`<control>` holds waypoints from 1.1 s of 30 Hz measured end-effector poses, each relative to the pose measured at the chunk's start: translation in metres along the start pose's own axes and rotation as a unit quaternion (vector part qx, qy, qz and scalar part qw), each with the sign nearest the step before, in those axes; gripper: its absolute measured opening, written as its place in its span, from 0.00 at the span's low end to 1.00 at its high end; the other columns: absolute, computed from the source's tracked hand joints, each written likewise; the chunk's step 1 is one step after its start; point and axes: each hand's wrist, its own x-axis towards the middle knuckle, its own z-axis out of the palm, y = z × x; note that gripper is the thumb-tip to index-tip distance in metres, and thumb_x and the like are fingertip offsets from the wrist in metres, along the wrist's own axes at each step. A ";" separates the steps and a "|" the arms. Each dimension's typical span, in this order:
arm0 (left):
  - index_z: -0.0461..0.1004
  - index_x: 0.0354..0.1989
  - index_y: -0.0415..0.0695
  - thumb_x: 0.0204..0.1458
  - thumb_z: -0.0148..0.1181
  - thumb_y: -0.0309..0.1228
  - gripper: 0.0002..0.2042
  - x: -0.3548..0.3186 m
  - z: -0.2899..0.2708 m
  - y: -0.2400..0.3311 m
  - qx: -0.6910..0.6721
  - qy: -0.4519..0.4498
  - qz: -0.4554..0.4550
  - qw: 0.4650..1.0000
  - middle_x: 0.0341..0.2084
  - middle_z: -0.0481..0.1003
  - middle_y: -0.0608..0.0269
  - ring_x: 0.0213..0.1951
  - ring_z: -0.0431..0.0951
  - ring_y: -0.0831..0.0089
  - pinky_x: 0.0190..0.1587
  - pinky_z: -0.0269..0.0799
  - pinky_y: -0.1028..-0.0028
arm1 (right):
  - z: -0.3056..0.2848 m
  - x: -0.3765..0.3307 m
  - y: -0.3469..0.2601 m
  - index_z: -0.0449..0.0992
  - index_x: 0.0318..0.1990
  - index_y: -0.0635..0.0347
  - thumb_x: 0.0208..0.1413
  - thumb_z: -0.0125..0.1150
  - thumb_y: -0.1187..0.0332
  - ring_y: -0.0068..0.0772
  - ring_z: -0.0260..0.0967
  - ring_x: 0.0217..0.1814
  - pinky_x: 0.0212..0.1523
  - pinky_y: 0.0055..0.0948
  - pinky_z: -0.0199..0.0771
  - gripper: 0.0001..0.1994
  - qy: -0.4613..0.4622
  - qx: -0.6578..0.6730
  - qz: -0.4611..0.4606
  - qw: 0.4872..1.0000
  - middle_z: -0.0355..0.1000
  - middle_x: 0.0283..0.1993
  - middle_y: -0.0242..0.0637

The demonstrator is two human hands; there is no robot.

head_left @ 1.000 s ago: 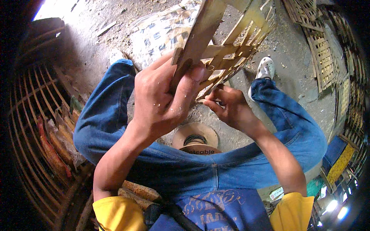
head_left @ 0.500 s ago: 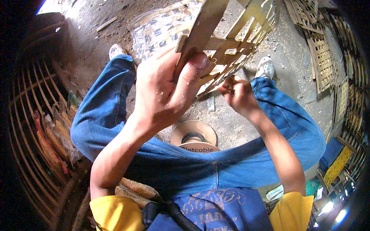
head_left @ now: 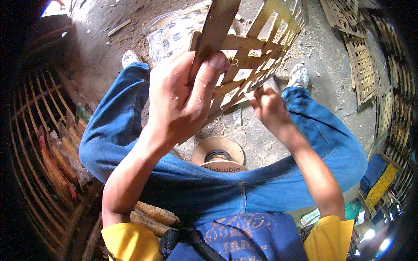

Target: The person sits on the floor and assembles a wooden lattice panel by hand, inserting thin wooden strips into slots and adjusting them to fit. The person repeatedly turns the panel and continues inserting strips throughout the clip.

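My left hand grips a flat wooden slat at the near edge of a bamboo lattice panel and holds the panel up over my knees. My right hand is at the panel's lower edge, fingers pinched together on something thin that I cannot make out. A cable spool with dark wire wound on it lies on the ground between my legs. I sit in blue trousers, white shoes on the dirt floor.
Finished lattice panels lie stacked at the right. A round bamboo cage frame stands at my left, holding coloured bundles. A printed sack lies on the ground ahead. Bamboo pieces lie under my left thigh.
The panel has risen and shifted up in view with my left hand. My right hand moved up along the panel's lower edge.
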 end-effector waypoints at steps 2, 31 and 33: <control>0.77 0.34 0.36 0.61 0.53 0.33 0.12 0.000 0.003 0.003 -0.018 0.015 -0.019 1.000 0.19 0.75 0.57 0.20 0.75 0.75 0.22 0.68 0.75 | -0.001 0.001 0.011 0.71 0.33 0.61 0.54 0.60 0.68 0.55 0.72 0.33 0.34 0.46 0.74 0.07 0.048 -0.012 -0.005 0.999 0.70 0.37 0.49; 0.76 0.39 0.39 0.64 0.50 0.44 0.18 0.017 -0.003 -0.010 -0.045 0.036 -0.066 0.996 0.29 0.77 0.67 0.30 0.73 0.84 0.27 0.72 0.80 | -0.110 0.025 0.086 0.71 0.51 0.57 0.63 0.53 0.57 0.12 0.50 0.19 0.16 0.17 0.48 0.16 0.334 0.426 0.372 0.754 0.62 0.27 0.25; 0.76 0.38 0.39 0.64 0.50 0.45 0.19 0.017 -0.004 -0.010 -0.035 0.030 -0.061 0.997 0.29 0.77 0.67 0.29 0.73 0.83 0.28 0.72 0.79 | -0.109 0.025 0.091 0.70 0.56 0.52 0.63 0.50 0.47 0.12 0.49 0.19 0.16 0.18 0.47 0.23 0.388 0.466 0.382 0.697 0.61 0.28 0.24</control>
